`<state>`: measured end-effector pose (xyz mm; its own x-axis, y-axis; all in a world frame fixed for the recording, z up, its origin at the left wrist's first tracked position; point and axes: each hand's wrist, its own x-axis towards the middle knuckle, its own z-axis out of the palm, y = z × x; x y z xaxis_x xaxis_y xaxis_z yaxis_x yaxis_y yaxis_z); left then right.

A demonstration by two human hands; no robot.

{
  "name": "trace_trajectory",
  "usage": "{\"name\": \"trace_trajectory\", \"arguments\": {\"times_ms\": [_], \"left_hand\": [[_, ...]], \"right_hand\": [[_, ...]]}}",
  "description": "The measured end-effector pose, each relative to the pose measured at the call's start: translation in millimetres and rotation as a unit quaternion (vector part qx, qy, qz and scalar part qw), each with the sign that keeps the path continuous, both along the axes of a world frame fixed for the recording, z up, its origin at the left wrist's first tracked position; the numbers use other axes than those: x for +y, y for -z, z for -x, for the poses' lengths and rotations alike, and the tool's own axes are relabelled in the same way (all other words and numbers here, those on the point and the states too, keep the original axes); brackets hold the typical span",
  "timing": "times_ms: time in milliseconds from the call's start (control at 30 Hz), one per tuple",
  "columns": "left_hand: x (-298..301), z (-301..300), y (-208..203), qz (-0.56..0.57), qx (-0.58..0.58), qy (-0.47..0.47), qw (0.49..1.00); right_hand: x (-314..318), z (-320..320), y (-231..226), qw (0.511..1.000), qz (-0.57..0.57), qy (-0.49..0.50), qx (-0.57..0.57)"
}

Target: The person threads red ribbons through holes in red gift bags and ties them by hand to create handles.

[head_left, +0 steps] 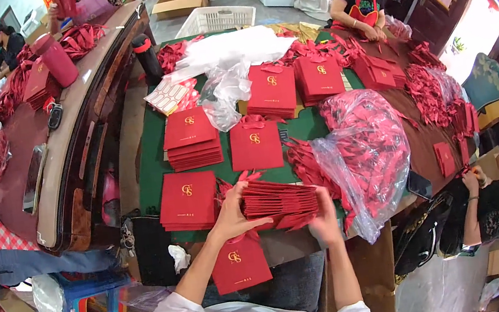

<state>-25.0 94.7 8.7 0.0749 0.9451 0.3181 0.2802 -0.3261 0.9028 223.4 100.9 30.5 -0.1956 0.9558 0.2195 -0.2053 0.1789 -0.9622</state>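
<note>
Between my two hands is a thick stack of flat red gift bags (278, 202), standing on edge so their folded edges fan upward. My left hand (235, 214) grips its left end, thumb along the near side. At the right end, my right hand (324, 212) is closed on the stack, its fingers slightly blurred. Red ribbon handles stick out around the stack. Just below my left hand, a single red bag with a gold emblem (239, 267) lies at the table's near edge. A pile of red bags (188, 198) sits to the left.
More red bag piles (191, 137) stand farther back. A transparent plastic sack of red ribbons (369, 150) bulges at right. White plastic sheeting (234, 48) and a dark bottle (147, 58) lie beyond. A phone (419, 184) rests near the right edge. Co-workers (362, 3) sit around the tables.
</note>
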Motion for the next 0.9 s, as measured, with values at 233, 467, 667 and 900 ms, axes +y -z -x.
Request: {"name": "trace_trajectory", "arguments": {"times_ms": [233,467,667,900], "left_hand": [[5,4,-8,-0.091,0.058,0.024,0.994],[-1,1,5,-0.1,0.066,-0.018,0.993],[1,6,8,-0.145,0.095,0.015,0.985],[4,5,12,-0.131,0.095,0.026,0.986]], "right_hand": [[74,-16,-17,0.987,0.095,0.003,-0.13],[148,38,9,0.856,0.007,0.001,-0.517],[162,55,27,0.787,-0.051,0.098,-0.608],[167,44,21,0.843,0.063,0.049,-0.532]]}}
